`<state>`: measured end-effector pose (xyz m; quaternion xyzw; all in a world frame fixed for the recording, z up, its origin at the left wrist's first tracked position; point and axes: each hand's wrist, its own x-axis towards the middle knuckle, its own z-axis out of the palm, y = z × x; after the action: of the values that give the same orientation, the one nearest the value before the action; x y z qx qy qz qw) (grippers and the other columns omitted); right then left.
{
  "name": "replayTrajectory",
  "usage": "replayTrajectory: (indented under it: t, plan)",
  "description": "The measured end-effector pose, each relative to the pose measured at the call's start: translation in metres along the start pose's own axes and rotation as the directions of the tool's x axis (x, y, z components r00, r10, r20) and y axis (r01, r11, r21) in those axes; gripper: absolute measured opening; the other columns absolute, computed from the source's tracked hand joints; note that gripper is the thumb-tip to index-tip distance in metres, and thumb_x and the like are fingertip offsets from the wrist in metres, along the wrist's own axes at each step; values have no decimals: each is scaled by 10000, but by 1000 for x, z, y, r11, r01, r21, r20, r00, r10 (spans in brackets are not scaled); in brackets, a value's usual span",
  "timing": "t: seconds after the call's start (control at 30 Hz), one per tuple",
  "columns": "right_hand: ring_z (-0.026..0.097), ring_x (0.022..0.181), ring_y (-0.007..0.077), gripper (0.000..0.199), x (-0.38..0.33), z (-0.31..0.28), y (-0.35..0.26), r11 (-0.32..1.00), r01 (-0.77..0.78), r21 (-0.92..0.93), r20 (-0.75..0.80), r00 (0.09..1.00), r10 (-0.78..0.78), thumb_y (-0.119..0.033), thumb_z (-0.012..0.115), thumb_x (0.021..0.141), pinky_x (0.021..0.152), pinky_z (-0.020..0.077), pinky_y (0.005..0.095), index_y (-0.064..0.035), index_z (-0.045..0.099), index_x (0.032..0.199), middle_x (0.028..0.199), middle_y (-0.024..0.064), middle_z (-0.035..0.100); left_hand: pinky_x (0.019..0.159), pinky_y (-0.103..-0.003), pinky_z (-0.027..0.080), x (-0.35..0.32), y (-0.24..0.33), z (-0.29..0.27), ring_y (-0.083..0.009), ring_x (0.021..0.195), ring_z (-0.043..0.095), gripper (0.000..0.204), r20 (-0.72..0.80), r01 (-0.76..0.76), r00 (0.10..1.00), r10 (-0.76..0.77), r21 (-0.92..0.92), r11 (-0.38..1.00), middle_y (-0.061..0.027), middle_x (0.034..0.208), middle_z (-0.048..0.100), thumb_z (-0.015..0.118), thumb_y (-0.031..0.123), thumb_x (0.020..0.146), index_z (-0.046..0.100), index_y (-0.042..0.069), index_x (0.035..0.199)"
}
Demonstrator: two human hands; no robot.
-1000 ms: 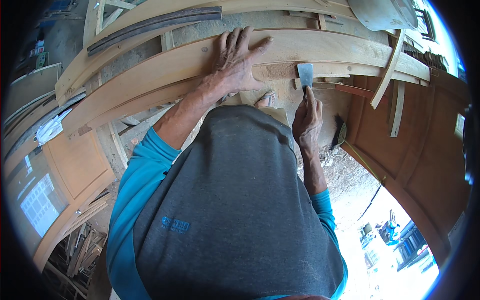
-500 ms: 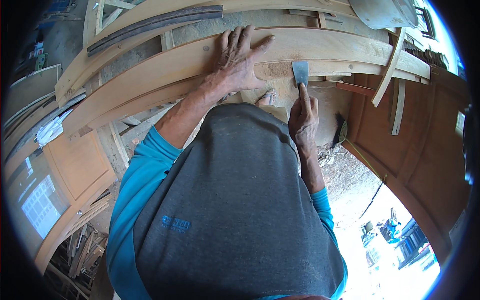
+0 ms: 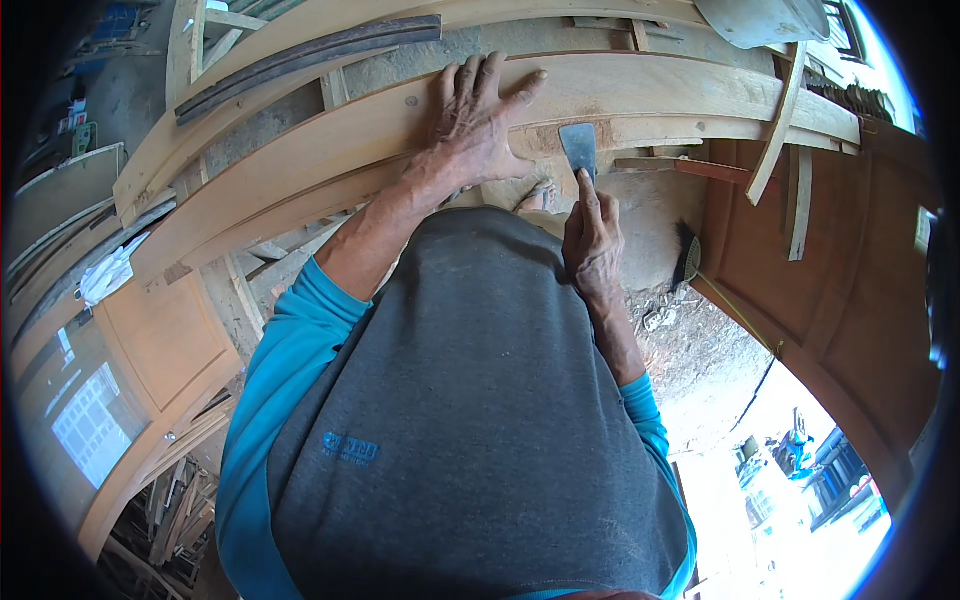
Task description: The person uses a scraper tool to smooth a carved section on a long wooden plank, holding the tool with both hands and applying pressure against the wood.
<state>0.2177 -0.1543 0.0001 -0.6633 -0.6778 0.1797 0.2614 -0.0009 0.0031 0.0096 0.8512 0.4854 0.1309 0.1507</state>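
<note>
On the wooden plank: left hand spread flat.
Nearer side: right hand gripping putty knife, perhaps touching wood.

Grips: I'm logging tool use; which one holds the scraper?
The right grip, closed around the scraper; the left grip lies spread on the wooden board.

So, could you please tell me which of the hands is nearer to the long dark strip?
Left. The left hand rests on the board, near the right end of the dark strip; the right hand, holding a scraper, is farther right and lower in view.
</note>
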Motion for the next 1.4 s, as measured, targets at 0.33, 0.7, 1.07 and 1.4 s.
replayTrajectory:
  t: [0.33, 0.7, 1.07, 1.4]
  plan:
    - [690, 973, 381, 618, 11, -11, 8, 998, -51, -36, -69, 996, 49, -32, 608, 1048, 834, 598, 496, -116, 506, 1651, 1146, 203, 647, 1276, -679, 168, -1, -2, 2, -485, 1562, 299, 1282, -4, -12, 1000, 12, 3, 1000, -303, 1666, 327, 987, 485, 532, 475, 277, 1689]
    - [711, 938, 385, 515, 16, -12, 14, 998, -61, -15, -100, 993, 59, -33, 590, 1083, 838, 592, 474, -88, 587, 1596, 1085, 232, 663, 1276, -680, 170, -2, -1, 0, -482, 1557, 307, 1250, -6, -12, 1000, 12, 5, 1000, -290, 1667, 334, 984, 486, 538, 504, 263, 1670]
    - [695, 921, 390, 534, 13, -5, 1, 994, -110, 24, -61, 992, 112, -32, 583, 1082, 838, 584, 485, -87, 562, 1613, 1080, 243, 649, 1275, -659, 181, 0, 1, -5, -461, 1543, 323, 1233, 6, -10, 1000, 10, 13, 1000, -281, 1651, 351, 987, 482, 536, 523, 253, 1655]
    - [689, 875, 373, 518, 12, 3, -14, 995, -97, 27, -91, 991, 99, -33, 599, 1080, 803, 586, 477, -92, 590, 1594, 1052, 224, 652, 1275, -671, 166, -2, -2, 5, -478, 1550, 305, 1243, -35, -22, 999, 22, 1, 1000, -292, 1646, 348, 993, 492, 543, 511, 257, 1664]
